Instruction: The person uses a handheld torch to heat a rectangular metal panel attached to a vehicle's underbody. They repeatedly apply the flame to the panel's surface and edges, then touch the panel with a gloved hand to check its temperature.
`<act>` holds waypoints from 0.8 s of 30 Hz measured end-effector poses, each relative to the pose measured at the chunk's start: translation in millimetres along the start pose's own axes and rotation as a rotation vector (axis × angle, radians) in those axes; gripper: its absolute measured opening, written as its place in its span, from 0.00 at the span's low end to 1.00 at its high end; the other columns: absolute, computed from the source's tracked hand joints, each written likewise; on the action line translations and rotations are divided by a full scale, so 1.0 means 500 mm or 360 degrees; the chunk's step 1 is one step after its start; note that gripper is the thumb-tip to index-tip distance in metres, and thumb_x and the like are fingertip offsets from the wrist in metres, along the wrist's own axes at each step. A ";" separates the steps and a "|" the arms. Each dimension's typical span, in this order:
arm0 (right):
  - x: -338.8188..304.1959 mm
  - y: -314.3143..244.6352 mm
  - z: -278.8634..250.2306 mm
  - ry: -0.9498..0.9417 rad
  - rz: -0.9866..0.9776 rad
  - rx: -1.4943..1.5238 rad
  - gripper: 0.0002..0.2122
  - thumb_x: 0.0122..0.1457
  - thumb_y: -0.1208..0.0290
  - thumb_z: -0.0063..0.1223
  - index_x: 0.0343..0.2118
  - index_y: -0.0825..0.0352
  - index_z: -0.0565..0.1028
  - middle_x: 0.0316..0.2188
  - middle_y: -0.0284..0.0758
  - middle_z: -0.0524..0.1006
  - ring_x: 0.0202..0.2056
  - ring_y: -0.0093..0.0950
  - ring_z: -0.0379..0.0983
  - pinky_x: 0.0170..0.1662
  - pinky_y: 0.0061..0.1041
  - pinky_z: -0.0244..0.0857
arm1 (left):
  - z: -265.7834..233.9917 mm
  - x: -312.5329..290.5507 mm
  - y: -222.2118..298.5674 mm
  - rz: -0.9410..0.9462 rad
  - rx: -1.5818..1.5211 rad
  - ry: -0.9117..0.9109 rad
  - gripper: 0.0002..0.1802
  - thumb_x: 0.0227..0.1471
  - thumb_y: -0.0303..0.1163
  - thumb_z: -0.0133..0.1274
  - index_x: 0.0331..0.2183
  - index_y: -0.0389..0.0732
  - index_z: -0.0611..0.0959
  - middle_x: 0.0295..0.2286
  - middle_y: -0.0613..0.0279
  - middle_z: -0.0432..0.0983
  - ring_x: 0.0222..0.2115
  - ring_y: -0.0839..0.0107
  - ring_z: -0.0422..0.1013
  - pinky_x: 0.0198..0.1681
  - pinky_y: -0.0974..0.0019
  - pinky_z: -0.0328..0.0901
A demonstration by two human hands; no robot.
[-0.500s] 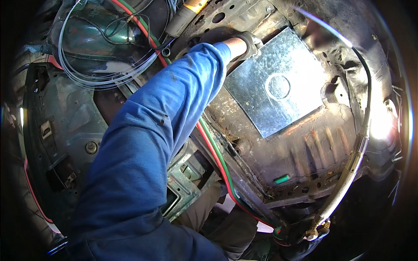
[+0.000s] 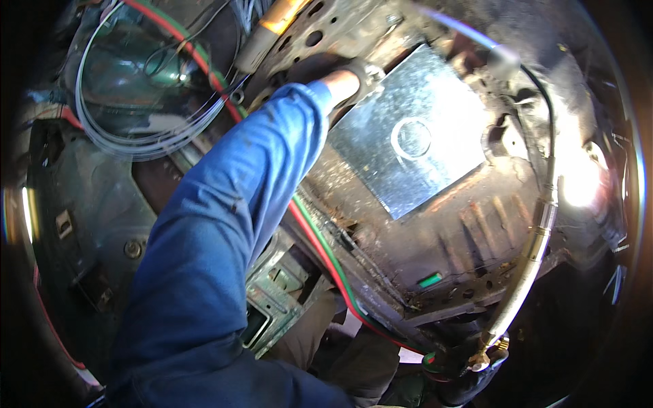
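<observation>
My left arm, in a blue sleeve, reaches across to the upper left edge of a shiny square metal sheet (image 2: 381, 156) with a circle marked on it. There my left hand (image 2: 366, 76), in a dark glove, is against or close beside the sheet; its fingers are mostly hidden. At the lower right my right hand (image 2: 469, 386), dark-gloved and in shadow, is closed round the valve end of a gas torch (image 2: 522, 279). The torch stands tilted, its thin dark neck curving up past the sheet's right side. A bluish flame (image 2: 456, 26) streams from its tip toward the upper left.
Red and green hoses (image 2: 320, 248) run diagonally beneath my left arm to the torch. Coiled wire (image 2: 92, 122) lies at the upper left, near a grey and orange cylinder (image 2: 262, 41). Rusty panel metal (image 2: 469, 234) surrounds the sheet, with a small green piece (image 2: 430, 279) on it.
The view has shifted, so the sheet, hoses and arm appear farther left. The torch tip has also moved left in the picture, its flame still burning. My left hand stays by the sheet's edge.
</observation>
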State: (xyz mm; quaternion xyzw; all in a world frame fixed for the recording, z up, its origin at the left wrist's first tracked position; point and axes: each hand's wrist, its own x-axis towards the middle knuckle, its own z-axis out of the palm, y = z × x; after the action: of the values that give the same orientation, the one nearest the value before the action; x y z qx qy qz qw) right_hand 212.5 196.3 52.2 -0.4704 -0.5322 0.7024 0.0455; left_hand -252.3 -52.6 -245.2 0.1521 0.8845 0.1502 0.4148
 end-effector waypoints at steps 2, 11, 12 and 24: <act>-0.003 -0.028 0.007 0.0124 0.0393 0.0284 0.18 0.65 0.59 0.57 0.25 0.64 0.64 0.13 0.29 0.65 0.10 0.21 0.57 0.14 0.24 0.49 | 0.012 0.016 -0.027 -0.0052 -0.0260 -0.0079 0.19 0.57 0.38 0.66 0.50 0.47 0.84 0.40 0.62 0.85 0.39 0.70 0.79 0.46 0.61 0.73; -0.031 0.011 -0.027 0.0232 0.0147 -0.0024 0.27 0.72 0.44 0.44 0.54 0.69 0.67 0.28 0.30 0.72 0.25 0.19 0.69 0.27 0.20 0.64 | 0.001 -0.027 0.023 -0.0372 -0.0956 -0.0147 0.15 0.57 0.30 0.64 0.47 0.44 0.83 0.35 0.62 0.83 0.30 0.71 0.76 0.31 0.62 0.74; -0.030 0.012 -0.028 0.0200 0.0149 0.0031 0.28 0.71 0.44 0.45 0.54 0.69 0.67 0.28 0.30 0.72 0.24 0.18 0.68 0.26 0.19 0.63 | -0.001 -0.029 0.004 -0.0381 -0.1059 -0.0106 0.16 0.60 0.29 0.62 0.50 0.43 0.81 0.36 0.61 0.83 0.31 0.71 0.77 0.31 0.62 0.74; -0.034 0.011 0.007 0.0107 0.0227 -0.0239 0.35 0.68 0.32 0.38 0.46 0.70 0.72 0.27 0.30 0.74 0.25 0.16 0.69 0.29 0.17 0.62 | 0.013 -0.070 0.105 -0.0384 -0.0825 0.0070 0.15 0.55 0.39 0.69 0.41 0.44 0.83 0.24 0.75 0.75 0.20 0.85 0.61 0.23 0.74 0.57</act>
State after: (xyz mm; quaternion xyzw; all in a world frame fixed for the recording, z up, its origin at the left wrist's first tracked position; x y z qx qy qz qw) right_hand 221.7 182.1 58.3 -0.5324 -0.5467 0.6458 -0.0221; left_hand -218.4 -17.6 -204.6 -0.0688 0.8370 0.3241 0.4355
